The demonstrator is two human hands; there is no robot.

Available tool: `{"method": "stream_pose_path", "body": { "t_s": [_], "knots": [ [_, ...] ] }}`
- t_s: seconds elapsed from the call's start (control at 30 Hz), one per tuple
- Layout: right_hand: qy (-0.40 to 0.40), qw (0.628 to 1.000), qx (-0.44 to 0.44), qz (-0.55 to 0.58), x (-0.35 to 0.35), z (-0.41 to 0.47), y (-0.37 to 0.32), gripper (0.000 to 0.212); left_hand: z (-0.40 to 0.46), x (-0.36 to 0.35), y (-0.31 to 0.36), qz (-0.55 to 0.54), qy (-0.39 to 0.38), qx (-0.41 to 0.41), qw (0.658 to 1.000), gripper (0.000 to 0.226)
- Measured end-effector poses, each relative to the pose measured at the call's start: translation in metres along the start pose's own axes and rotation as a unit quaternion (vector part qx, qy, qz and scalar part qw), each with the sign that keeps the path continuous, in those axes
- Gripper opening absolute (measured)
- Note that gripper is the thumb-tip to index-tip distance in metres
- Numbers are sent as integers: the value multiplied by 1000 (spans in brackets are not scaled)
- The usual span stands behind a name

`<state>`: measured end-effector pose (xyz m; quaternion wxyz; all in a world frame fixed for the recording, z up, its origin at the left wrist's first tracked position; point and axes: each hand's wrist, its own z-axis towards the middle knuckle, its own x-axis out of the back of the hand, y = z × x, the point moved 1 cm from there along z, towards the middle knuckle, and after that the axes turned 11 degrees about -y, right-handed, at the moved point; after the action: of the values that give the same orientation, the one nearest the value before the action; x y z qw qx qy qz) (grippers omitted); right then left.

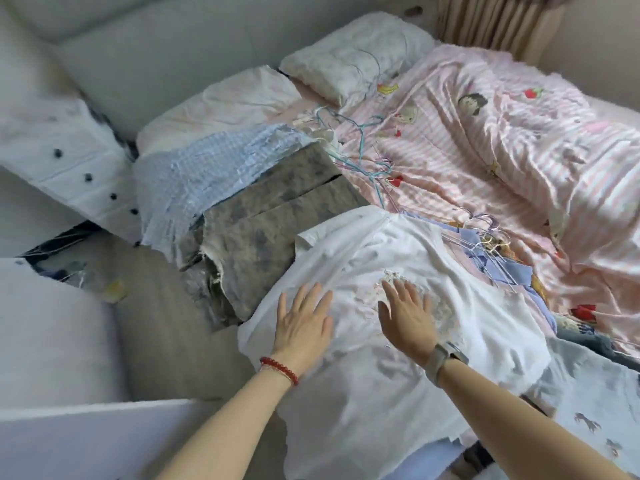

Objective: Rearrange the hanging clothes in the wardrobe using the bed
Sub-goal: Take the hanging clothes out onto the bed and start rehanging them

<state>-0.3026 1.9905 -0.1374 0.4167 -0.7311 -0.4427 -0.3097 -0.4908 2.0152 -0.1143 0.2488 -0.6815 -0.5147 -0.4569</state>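
Clothes on thin wire hangers lie piled on the bed with the pink-and-white striped cartoon-print cover (485, 161), and the landmark among them is the white cotton garment with a pale embroidered patch (363, 265) spread at the near edge of that bed. You have both hands down on it. Your left hand (304, 323), with a red beaded bracelet (278, 370) at the wrist, lies flat on the white garment's left part, fingers straight and spread, grasping nothing. Your right hand (407, 318), with a pale grey wristwatch (445, 358) on its wrist, lies flat just right of it, over the embroidered patch, fingers likewise straight and released.

Beyond the white garment, towards the head of the bed, lies a grey mottled garment (263, 216), and partly over its far-left side a light blue checked garment (194, 174). To the white garment's right, a lilac-blue garment (512, 271) shows from under it, with a bundle of silvery wire hangers (485, 233) on top. Further beyond, a tangle of blue and pink wire hangers (360, 147) rests on the striped cover. A white quilted pillow (356, 57) sits at the far end. Left of the white garment, off the bed, stands a white cabinet with dark round knobs (69, 161).
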Motion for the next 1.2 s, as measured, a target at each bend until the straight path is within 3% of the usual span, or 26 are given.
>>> {"method": "stream_pose_path", "body": {
  "t_s": [0.17, 0.37, 0.5, 0.67, 0.8, 0.93, 1.07, 1.2],
  "knots": [
    [-35, 985, 167, -20, -12, -35, -146, 46, -127, 13, -121, -70, 95, 196, 973, 45],
    [-74, 916, 381, -105, -88, -141, -313, 44, -341, -42, -210, -148, 210, 419, 871, 35],
    [-115, 837, 517, -135, -144, -231, -409, 45, -482, -85, -228, -178, 312, 547, 756, 33],
    [-148, 725, 654, -160, -221, -356, -489, 45, -636, -136, -222, -165, 350, 676, 628, 38],
    [-156, 626, 745, -171, -269, -445, -535, 43, -728, -163, -202, -116, 353, 742, 558, 30],
    [-207, 534, 807, -140, -305, -528, -570, 38, -801, -178, -181, -120, 351, 809, 456, 30],
    [-278, 451, 839, -128, -333, -599, -601, 35, -856, -177, -160, -55, 375, 851, 363, 30],
    [-352, 365, 854, -112, -353, -671, -630, 34, -905, -167, -145, -1, 362, 887, 287, 37]
  ]
}}
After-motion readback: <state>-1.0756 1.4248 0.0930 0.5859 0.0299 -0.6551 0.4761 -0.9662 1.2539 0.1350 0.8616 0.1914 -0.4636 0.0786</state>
